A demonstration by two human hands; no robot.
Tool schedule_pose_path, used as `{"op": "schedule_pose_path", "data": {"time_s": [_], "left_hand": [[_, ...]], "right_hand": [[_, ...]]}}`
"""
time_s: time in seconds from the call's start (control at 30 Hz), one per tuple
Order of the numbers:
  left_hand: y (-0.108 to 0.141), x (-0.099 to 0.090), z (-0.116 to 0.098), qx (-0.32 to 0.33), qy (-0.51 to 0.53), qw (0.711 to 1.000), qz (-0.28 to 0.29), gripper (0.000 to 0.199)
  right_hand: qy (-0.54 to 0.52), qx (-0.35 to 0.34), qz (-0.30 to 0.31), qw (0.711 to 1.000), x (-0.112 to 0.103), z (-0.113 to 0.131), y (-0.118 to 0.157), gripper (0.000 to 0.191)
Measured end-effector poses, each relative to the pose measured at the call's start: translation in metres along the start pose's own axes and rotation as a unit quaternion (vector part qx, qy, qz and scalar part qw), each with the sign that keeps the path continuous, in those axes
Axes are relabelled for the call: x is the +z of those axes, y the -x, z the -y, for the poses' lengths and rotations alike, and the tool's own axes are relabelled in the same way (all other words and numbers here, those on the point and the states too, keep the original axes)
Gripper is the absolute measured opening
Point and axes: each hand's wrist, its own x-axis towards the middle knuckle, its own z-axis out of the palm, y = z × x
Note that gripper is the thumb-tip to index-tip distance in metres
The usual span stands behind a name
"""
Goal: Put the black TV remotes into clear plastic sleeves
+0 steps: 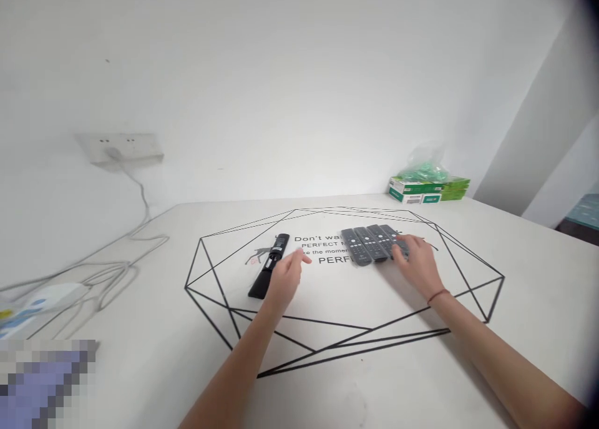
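My left hand (286, 278) is at the right side of a black remote control (277, 249), its thumb and index finger apart and the other fingers loosely curled. That remote lies back up, with the battery compartment uncovered; my hand hides part of its edge. Further right, several dark grey remote controls (362, 246) lie side by side, buttons up. My right hand (418, 265) reaches over the rightmost remote control (387, 234), thumb and fingertips spread on its face and covering its right part.
A white table (327, 310) bears printed black lines and lettering. Green-and-white boxes (414, 190) with a plastic bag (423, 162) on top stand at the back right. Cables (112, 273) and a power strip (42, 304) lie on the left, below a wall socket (121, 148).
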Motion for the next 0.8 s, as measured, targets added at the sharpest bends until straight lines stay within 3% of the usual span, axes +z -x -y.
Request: {"op": "schedule_pose_path", "data": {"time_s": [0.07, 0.17, 0.27, 0.37, 0.47, 0.57, 0.8], "left_hand": [[-0.006, -0.020, -0.004, 0.029, -0.020, 0.996, -0.087, 0.046], [-0.011, -0.051, -0.008, 0.045, -0.062, 0.978, -0.194, 0.047], [-0.013, -0.070, -0.007, 0.039, -0.098, 0.965, -0.240, 0.045], [-0.014, -0.076, -0.003, 0.043, -0.141, 0.958, -0.246, 0.042], [-0.017, -0.077, 0.001, 0.047, -0.200, 0.953, -0.220, 0.038], [-0.018, -0.075, 0.006, 0.044, -0.279, 0.941, -0.186, 0.037], [-0.013, -0.053, 0.011, -0.023, -0.468, 0.878, -0.099, 0.037]], "right_hand": [[-0.061, -0.085, 0.075, 0.992, 0.004, 0.048, 0.017, 0.028], [-0.128, -0.184, 0.214, 0.951, 0.015, 0.125, 0.042, 0.037], [-0.141, -0.233, 0.256, 0.928, 0.036, 0.189, 0.050, 0.049], [-0.123, -0.252, 0.263, 0.923, 0.062, 0.230, 0.045, 0.063], [-0.079, -0.259, 0.282, 0.920, 0.081, 0.247, 0.040, 0.051], [-0.058, -0.255, 0.276, 0.925, 0.086, 0.244, 0.042, 0.029], [-0.102, -0.253, 0.294, 0.916, 0.058, 0.216, 0.053, 0.027]]}}
